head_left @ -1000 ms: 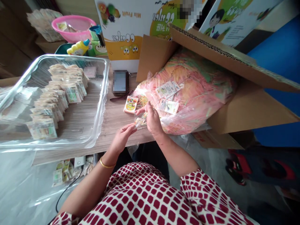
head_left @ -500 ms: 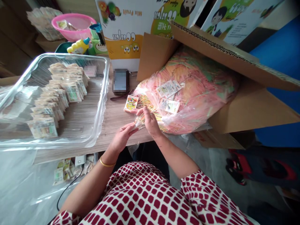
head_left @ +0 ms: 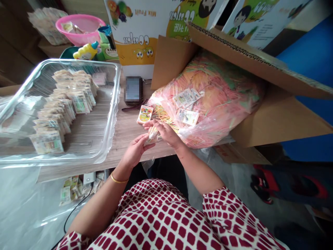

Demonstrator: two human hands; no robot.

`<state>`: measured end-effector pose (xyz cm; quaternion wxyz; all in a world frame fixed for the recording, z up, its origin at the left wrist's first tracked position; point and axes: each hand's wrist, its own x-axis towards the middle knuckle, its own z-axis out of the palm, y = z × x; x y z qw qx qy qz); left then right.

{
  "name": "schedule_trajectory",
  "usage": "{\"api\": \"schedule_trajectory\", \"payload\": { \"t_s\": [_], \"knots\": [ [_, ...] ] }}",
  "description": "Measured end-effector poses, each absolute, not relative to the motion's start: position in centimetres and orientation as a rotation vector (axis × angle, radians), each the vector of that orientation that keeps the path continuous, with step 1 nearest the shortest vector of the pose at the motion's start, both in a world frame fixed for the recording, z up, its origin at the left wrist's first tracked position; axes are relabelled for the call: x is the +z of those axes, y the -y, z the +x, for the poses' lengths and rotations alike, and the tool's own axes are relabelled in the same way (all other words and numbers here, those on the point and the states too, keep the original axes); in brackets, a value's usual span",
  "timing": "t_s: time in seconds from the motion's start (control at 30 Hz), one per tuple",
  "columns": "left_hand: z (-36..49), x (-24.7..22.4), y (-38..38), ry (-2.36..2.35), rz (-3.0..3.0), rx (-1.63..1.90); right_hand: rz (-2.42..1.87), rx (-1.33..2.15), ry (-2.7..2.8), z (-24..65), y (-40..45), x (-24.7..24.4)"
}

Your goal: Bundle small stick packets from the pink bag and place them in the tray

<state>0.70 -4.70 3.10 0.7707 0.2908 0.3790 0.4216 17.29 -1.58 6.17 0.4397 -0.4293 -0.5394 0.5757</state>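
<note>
My left hand pinches a small clear plastic packet, with pale thin sticks showing inside it. Across the packet's upper end lies my right hand, its fingers reaching left and closed around that end; its thumb is partly hidden. Just beyond my fingertips sits a stack of printed fruit cards. Loose yellow, green and pink sticks spill from the mouth of a big clear bag of the same sticks. Printed packets rest on top of the bag.
To the left, a clear plastic tray holds rows of filled packets. A phone-like device lies behind the cards. An open carton surrounds the bag. Printed boxes, a pink basin and a yellow bottle stand behind.
My right hand has tipped over to the left, from upright fingers to lying across the packet's top. The packet has shifted slightly left and tilted in my left hand.
</note>
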Motion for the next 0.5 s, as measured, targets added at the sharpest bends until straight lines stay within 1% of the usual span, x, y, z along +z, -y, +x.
{"api": "schedule_trajectory", "payload": {
  "t_s": [0.2,0.37,0.5],
  "knots": [
    [0.5,3.1,4.2,-0.823,0.608,0.947,-0.985,1.562,1.256,17.5,0.6,5.7],
    [0.3,2.8,3.5,-0.84,0.602,0.949,-1.113,1.322,1.337,18.6,-0.3,5.2],
    [0.8,2.0,2.7,-0.856,0.625,0.943,-1.166,1.29,1.587,19.4,-0.2,6.4]
  ]
}}
